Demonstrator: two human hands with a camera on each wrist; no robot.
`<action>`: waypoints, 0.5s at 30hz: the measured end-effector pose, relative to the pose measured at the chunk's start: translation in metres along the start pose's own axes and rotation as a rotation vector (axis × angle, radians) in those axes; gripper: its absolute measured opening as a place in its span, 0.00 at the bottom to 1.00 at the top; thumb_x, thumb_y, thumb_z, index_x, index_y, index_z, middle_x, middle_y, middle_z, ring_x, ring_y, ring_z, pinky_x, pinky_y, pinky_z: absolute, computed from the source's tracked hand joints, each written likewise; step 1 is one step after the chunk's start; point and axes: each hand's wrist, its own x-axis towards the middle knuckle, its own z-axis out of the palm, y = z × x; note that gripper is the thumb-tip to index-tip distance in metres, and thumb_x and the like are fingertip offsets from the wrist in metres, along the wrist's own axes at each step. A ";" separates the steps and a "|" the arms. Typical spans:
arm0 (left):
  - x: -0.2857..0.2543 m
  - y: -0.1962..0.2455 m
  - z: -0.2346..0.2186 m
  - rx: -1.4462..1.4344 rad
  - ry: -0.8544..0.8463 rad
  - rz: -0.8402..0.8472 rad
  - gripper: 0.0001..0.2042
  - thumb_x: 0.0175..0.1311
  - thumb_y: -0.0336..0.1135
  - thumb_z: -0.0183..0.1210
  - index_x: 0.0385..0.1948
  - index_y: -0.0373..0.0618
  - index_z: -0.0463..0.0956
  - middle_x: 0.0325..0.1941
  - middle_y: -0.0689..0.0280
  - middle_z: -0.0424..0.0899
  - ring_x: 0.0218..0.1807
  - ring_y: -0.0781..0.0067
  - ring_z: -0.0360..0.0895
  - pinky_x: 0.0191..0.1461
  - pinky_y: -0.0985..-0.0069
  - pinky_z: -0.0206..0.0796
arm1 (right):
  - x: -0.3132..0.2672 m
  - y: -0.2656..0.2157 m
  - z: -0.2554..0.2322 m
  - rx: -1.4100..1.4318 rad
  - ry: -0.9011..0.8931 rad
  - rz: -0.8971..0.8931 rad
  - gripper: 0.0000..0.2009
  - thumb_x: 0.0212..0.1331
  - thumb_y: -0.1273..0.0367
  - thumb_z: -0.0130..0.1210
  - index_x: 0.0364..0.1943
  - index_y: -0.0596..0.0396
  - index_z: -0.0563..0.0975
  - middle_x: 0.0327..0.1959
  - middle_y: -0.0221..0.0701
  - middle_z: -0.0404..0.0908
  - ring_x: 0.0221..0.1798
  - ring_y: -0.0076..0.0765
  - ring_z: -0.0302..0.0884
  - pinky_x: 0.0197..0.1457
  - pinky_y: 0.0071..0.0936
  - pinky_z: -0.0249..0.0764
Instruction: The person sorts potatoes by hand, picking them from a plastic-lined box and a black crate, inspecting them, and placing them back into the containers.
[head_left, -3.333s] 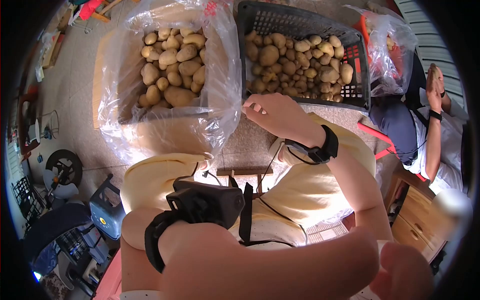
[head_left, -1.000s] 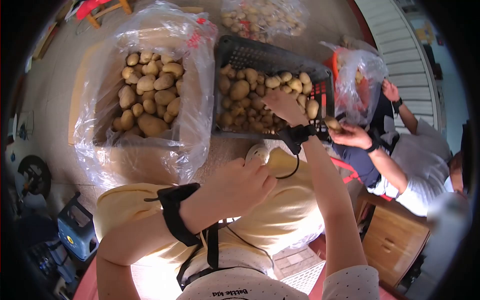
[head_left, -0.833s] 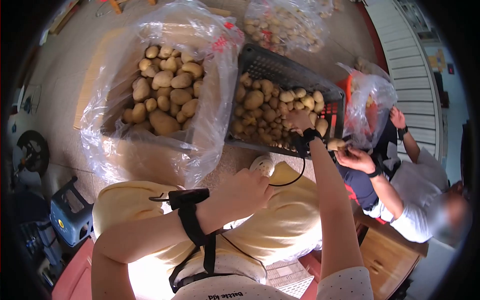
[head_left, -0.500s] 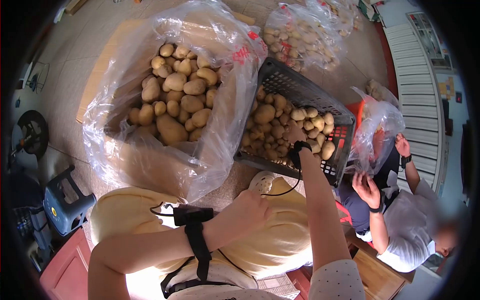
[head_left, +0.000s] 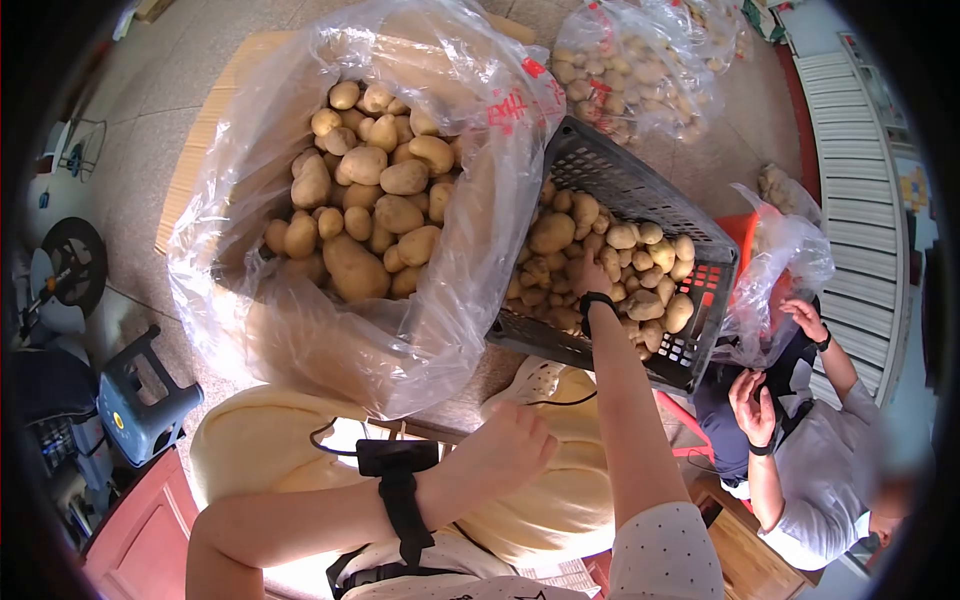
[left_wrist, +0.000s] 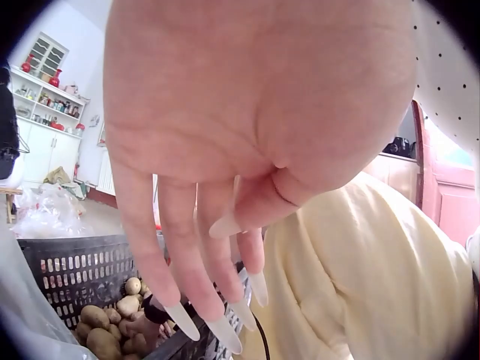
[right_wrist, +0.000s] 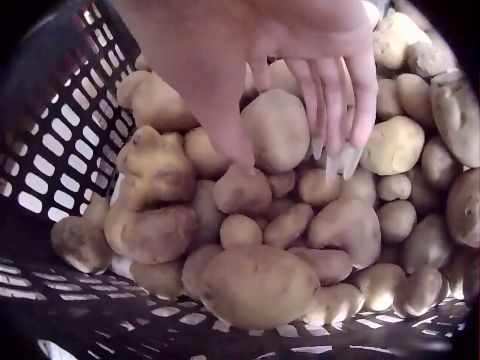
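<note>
My right hand reaches into the black plastic crate, among the smaller potatoes. In the right wrist view, its thumb and fingers straddle a roundish brown potato, thumb on one side and fingertips on the other. Other potatoes lie loosely heaped around and below it. My left hand hovers over my lap in the head view and holds nothing. The left wrist view shows its palm, with fingers hanging loosely downward.
Left of the crate stands a cardboard box lined with a clear plastic bag, holding larger potatoes. Bagged potatoes lie behind. At right a person sits near a red container with clear plastic. A blue stool stands left.
My right hand has gone from between box and crate into the crate's potatoes. My left arm has swung back over my lap. The other person's hand no longer shows the potato it held.
</note>
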 end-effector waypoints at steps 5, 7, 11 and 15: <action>-0.001 -0.004 -0.004 0.023 0.007 0.001 0.08 0.49 0.37 0.54 0.29 0.44 0.73 0.29 0.68 0.74 0.35 0.72 0.72 0.34 0.76 0.63 | 0.017 0.005 0.018 -0.064 0.165 -0.034 0.32 0.54 0.68 0.58 0.65 0.41 0.59 0.46 0.42 0.77 0.48 0.49 0.79 0.48 0.43 0.78; -0.002 -0.004 -0.002 0.007 0.000 0.001 0.08 0.50 0.36 0.54 0.29 0.45 0.73 0.29 0.69 0.74 0.35 0.72 0.72 0.34 0.76 0.62 | 0.003 0.001 -0.005 -0.086 0.112 -0.044 0.32 0.53 0.68 0.58 0.64 0.41 0.60 0.45 0.41 0.78 0.48 0.47 0.79 0.48 0.42 0.77; -0.001 -0.006 0.000 0.030 -0.045 0.015 0.08 0.50 0.36 0.54 0.30 0.45 0.74 0.29 0.70 0.73 0.34 0.72 0.72 0.35 0.76 0.62 | -0.016 -0.003 -0.038 -0.138 0.094 -0.071 0.31 0.50 0.68 0.62 0.61 0.43 0.63 0.42 0.42 0.80 0.47 0.44 0.80 0.47 0.42 0.77; 0.001 -0.006 -0.004 0.130 0.061 0.021 0.06 0.51 0.38 0.54 0.28 0.48 0.74 0.25 0.71 0.71 0.32 0.72 0.70 0.35 0.74 0.58 | -0.040 -0.001 -0.064 0.055 0.219 -0.127 0.33 0.40 0.61 0.69 0.54 0.45 0.66 0.42 0.42 0.81 0.47 0.51 0.78 0.46 0.44 0.75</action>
